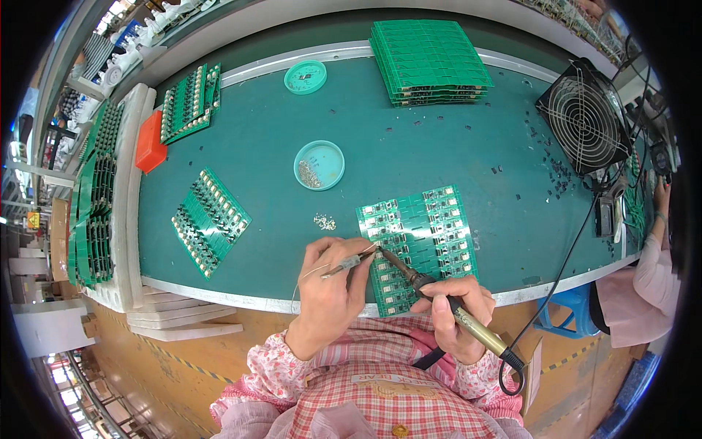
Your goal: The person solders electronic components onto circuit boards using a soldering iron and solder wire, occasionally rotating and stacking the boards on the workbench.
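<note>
A green circuit board panel [417, 241] with rows of small parts lies in front of me, reaching the table's near edge. My right hand [461, 314] is closed around the handle of a soldering iron [477, 329], its tip at the panel's left rows. Close to that tip, my left hand [329, 282] pinches slim tweezers [351, 263] with a grey grip. A thin wire [295, 296], looking like solder, trails from the same hand. Just beyond it sits a little pile of tiny metal parts [325, 222]. The fingers hide the exact contact point.
Two turquoise dishes [340, 164] [306, 89] hold small parts. A board panel [210, 223] lies left; others lean on a red box [151, 143]. Bare green boards [431, 62] are stacked at the back. A black fan [585, 117] and the iron's cord [559, 282] are right, near another person [643, 293].
</note>
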### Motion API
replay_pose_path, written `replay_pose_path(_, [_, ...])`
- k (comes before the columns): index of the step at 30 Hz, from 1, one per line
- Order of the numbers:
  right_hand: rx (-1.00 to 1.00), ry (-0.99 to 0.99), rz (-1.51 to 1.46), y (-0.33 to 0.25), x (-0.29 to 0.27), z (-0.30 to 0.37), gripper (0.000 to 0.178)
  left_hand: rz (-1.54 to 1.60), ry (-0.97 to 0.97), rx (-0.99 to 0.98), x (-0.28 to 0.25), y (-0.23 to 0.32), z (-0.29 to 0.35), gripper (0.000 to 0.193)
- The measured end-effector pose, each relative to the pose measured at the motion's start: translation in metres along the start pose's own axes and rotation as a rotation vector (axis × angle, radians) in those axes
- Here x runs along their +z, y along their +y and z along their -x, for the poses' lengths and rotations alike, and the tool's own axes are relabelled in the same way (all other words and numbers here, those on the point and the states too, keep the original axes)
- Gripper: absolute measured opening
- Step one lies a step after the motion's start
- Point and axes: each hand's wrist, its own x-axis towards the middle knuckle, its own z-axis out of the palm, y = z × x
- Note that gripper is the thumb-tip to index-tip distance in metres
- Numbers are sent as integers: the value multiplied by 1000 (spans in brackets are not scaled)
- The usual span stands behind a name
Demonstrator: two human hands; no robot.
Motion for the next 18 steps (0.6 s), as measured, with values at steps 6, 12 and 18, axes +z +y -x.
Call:
replay_pose_path(6, [-41, -21, 102, -7, 3, -4, 10, -16, 4, 4, 1, -1, 0, 24])
replay_pose_path(12, [-34, -22, 139, -15, 6, -7, 18, -22, -1, 12, 0, 0, 0, 24])
replay_pose_path(18, [-97, -39, 150, -14, 5, -8, 22, -19, 4, 21, 0, -2, 1, 24])
